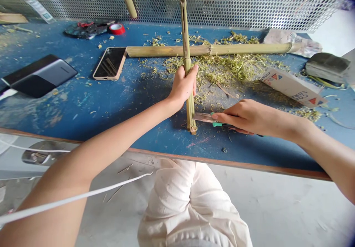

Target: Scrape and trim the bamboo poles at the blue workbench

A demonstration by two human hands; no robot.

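Note:
My left hand (pixel 183 85) is wrapped round a slender bamboo stick (pixel 190 108), which stands tilted with its lower end at the blue tabletop near the front edge. The stick has nodes and a dark slit in its upper part. In my right hand (pixel 246 115) is a utility knife (pixel 204 117) with a green part near the blade. Its blade meets or nearly meets the right side of the stick, just above the lower end. Behind the stick a thicker bamboo pole (pixel 235 49) lies crosswise on the table. Curly green shavings (pixel 238 67) are heaped around that pole.
On the blue table (pixel 133 99) lie a phone (pixel 110 63), a power bank (pixel 41 75), red tape (pixel 117 29), a cardboard box (pixel 294 88) and a grey block (pixel 327 66). A perforated metal panel (pixel 235 6) borders the back. A white cable (pixel 83 195) hangs in front.

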